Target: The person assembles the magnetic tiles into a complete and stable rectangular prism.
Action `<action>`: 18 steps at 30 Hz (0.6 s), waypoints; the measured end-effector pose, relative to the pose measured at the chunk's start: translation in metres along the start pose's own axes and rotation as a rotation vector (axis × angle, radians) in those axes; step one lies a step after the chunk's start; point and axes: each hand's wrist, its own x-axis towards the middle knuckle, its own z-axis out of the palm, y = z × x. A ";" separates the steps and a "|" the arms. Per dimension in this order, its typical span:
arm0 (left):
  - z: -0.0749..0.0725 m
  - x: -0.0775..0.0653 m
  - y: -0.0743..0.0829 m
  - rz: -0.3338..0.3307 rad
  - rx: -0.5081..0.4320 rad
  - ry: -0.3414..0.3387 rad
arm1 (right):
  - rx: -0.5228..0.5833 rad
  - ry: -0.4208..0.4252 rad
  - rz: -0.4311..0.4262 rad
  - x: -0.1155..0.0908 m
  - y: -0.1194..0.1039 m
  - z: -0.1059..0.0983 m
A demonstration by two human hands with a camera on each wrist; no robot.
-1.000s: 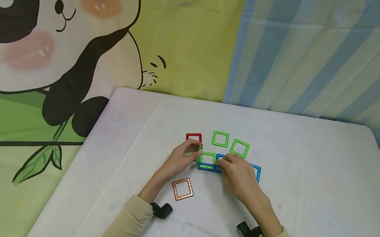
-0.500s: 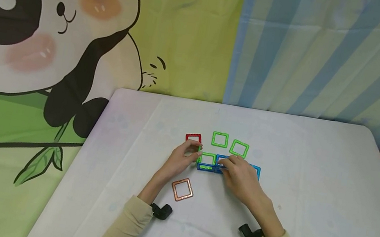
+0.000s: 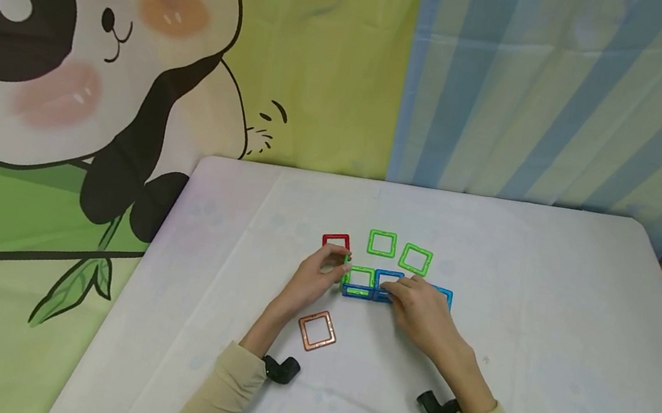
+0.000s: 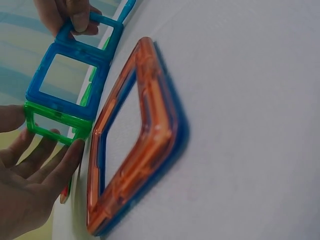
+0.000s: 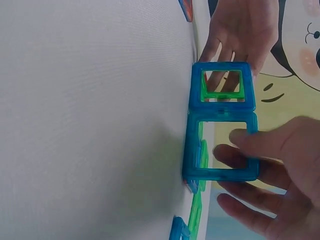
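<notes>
Square magnetic tiles form a low row of upright and flat pieces on the table. At the left end my left hand [image 3: 313, 279] holds an upright green magnetic tile [image 4: 57, 115], thumb at its top corner and fingers along its outer side. Two blue tiles stand side by side along the front. My right hand [image 3: 424, 315] pinches the top edge of the right-hand blue magnetic tile [image 5: 220, 174], with thumb and index fingertips showing in its window. The left blue tile [image 5: 220, 66] stands against it. Part of the row is hidden behind my right hand.
An orange-copper tile [image 3: 320, 345] lies in front of the row, near my left wrist. Behind are a red tile [image 3: 335, 237], partly covered by my left hand, and two green tiles, one straight [image 3: 380, 253] and one turned [image 3: 419, 248]. Another blue tile [image 3: 449, 301] shows at the right.
My right hand has shifted slightly to the right, uncovering more of the blue tiles. The left hand has kept its place on the green tile.
</notes>
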 end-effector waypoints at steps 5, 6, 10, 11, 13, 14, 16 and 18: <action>0.001 0.000 0.001 0.020 0.001 0.012 | 0.113 0.008 0.072 0.001 0.003 0.002; 0.002 0.000 0.001 0.022 0.005 0.018 | 0.147 0.005 0.103 0.001 0.004 0.002; 0.005 -0.001 0.004 0.024 0.027 0.052 | 0.246 -0.051 0.215 0.006 0.007 0.004; 0.007 -0.002 0.005 0.026 0.042 0.058 | 0.255 -0.078 0.233 0.007 0.008 0.005; 0.010 -0.004 0.007 0.028 0.076 0.068 | 0.262 -0.136 0.256 0.009 0.011 0.008; 0.011 -0.005 0.007 0.031 0.096 0.072 | 0.267 -0.158 0.263 0.010 0.012 0.010; 0.013 -0.008 0.009 0.029 0.126 0.077 | 0.274 -0.184 0.270 0.012 0.013 0.012; 0.014 -0.011 0.011 0.030 0.137 0.079 | 0.277 -0.181 0.273 0.015 0.015 0.014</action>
